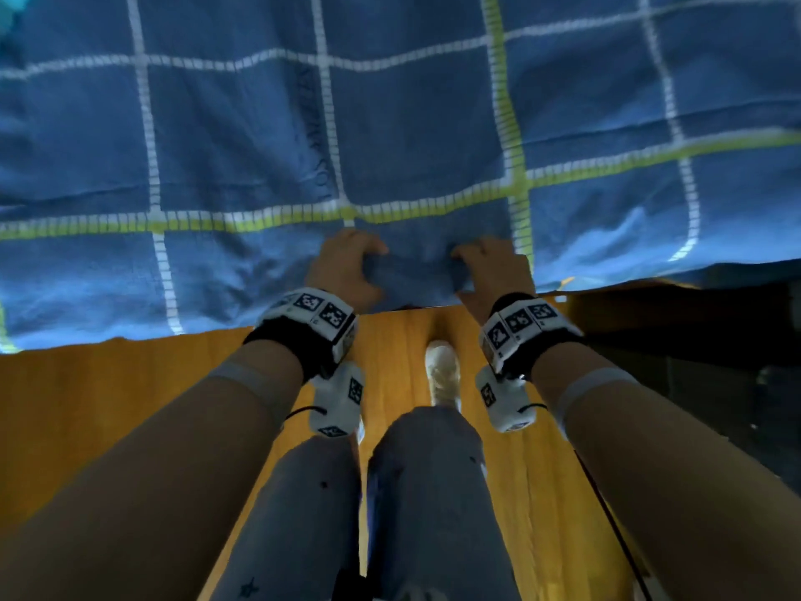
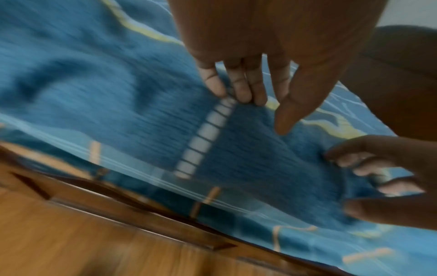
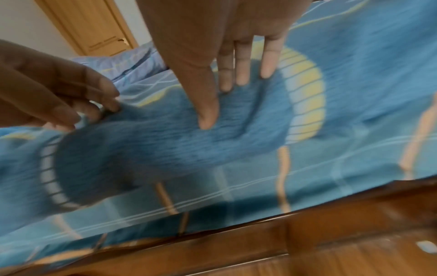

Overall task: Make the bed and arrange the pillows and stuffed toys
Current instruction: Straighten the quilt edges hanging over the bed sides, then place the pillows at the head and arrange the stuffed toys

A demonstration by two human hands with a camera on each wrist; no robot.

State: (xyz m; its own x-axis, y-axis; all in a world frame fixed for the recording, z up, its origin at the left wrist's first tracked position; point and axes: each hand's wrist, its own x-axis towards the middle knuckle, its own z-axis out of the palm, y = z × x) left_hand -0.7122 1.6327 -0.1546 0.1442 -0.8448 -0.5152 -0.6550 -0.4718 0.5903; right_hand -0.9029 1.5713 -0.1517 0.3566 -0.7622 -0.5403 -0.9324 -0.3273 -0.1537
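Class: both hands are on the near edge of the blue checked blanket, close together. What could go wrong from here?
1. The left hand and right hand grip the blanket close together, so a pull may bunch its middle while the outer edges lag.
2. Its edge hangs past the bed toward the wooden floor; slack could drag there.

Orange wood floor (image 1: 108, 405); pale wooden door (image 3: 94, 28).
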